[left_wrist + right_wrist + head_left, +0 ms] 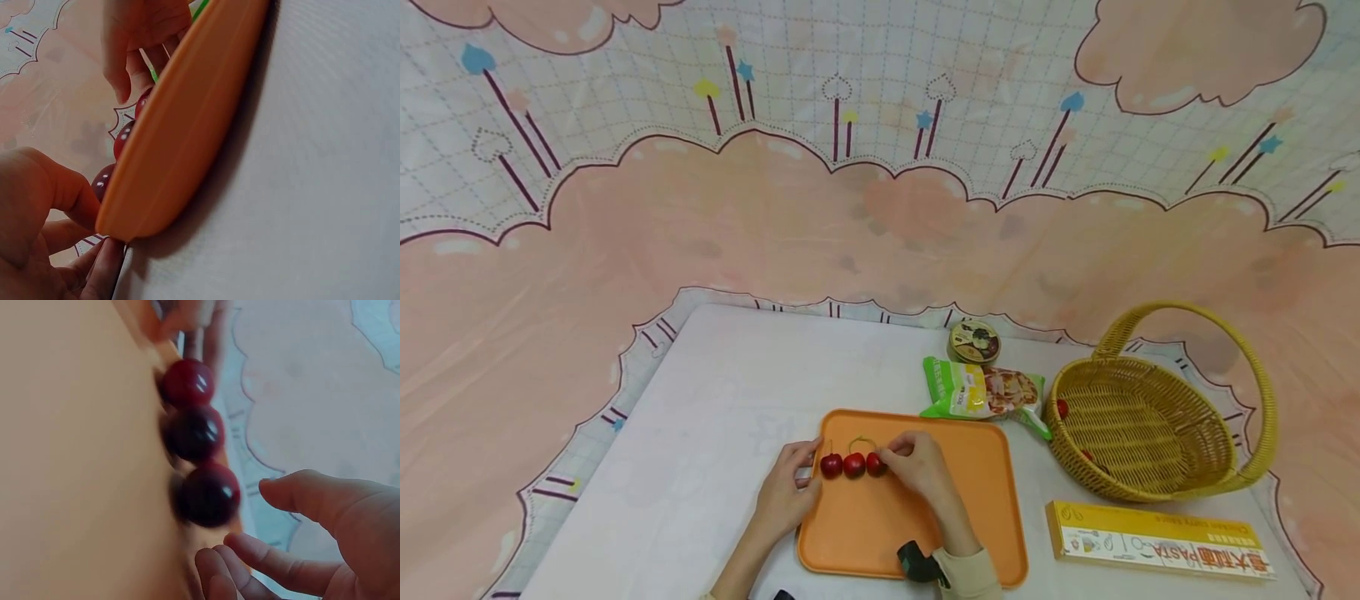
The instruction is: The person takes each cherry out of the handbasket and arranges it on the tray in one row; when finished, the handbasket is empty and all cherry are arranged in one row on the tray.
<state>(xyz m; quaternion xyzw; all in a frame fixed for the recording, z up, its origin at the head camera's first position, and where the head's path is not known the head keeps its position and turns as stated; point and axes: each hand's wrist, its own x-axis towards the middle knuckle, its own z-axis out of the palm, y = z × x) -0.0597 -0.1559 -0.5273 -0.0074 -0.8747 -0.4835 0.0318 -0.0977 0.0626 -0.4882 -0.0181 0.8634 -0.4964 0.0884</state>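
Three dark red cherries lie in a row near the far left of an orange tray (917, 517): a left one (831, 466), a middle one (854, 466) and a right one (876, 464). Thin stems show above the left two. At the tray's left edge my left hand (786, 492) holds the rim, its fingers close to the left cherry. My right hand (921, 471) is beside the right cherry. The right wrist view shows its thumb (294, 490) and fingers apart, with a small gap to that cherry (211, 495).
Right of the tray stands a yellow wicker basket (1150, 487) with a tall handle and small red fruits inside. A pasta box (1157, 540) lies in front of it. Behind the tray are a green snack bag (985, 390) and a round tin (974, 342).
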